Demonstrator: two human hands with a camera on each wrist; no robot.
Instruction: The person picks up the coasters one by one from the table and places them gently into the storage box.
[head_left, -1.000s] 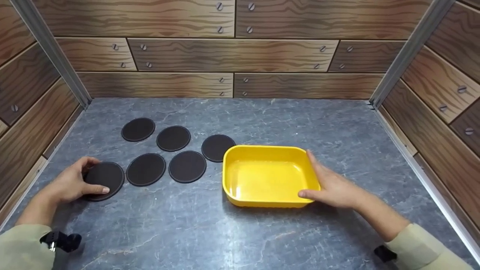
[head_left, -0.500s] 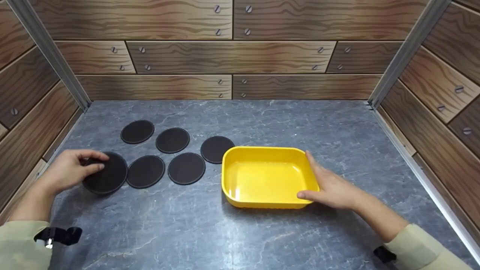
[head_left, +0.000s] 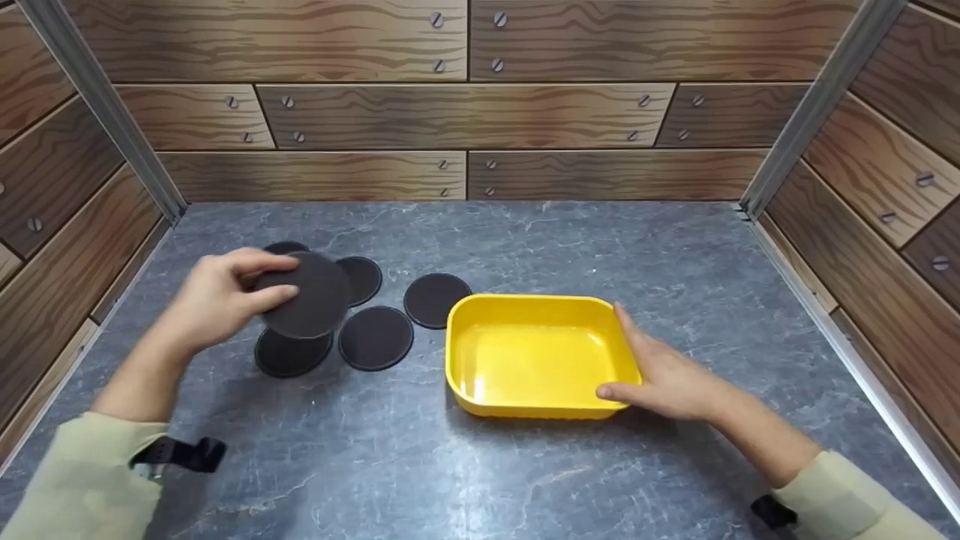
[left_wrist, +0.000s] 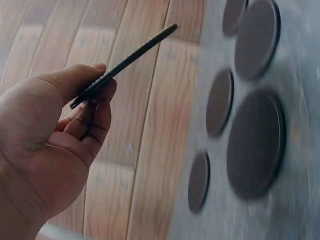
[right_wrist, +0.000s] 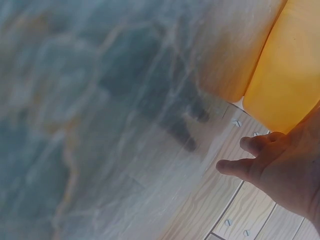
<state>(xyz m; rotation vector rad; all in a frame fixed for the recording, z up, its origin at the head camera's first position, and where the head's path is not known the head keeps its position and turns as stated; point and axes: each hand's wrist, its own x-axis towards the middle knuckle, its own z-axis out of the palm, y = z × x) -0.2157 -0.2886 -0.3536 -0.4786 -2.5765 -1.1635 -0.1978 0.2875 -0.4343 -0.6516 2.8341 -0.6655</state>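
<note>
Pinching one black disc (head_left: 311, 309) near its 10 o'clock edge, thumb against one face and fingers against the other, with the left hand (head_left: 214, 298) closed at the tips on that thin piece and the spare fingers loosely curled. Gripping at the edge probably for lack of any other handle on so flat a piece. Holding it clear of the gray table (head_left: 360, 457), tilted and almost edge-on in the left wrist view, seemingly high enough to avoid brushing the neighbours below. Holding the yellow tray (head_left: 525, 367) with the right hand (head_left: 671, 376) at the tray's 3 o'clock end, thumb over the rim near 4 o'clock, index finger spread wide from it along the outer wall toward 2 o'clock, likely to guard against sliding. Cannot tell how firmly. Facing five more black discs flat on the table: a tray-side disc (head_left: 437, 301) at the tray's 10 o'clock corner, contact unclear; a middle disc (head_left: 376, 339) toward the tray's 9 o'clock, apart from it; and, around the held piece in the head view, a lower disc (head_left: 291, 360) at 6 o'clock, an upper disc (head_left: 366, 280) at 2 o'clock and a far disc (head_left: 285, 246) at 11 o'clock, all three partly covered. Lying singly, not stacked, perhaps to leave each rim reachable.
</note>
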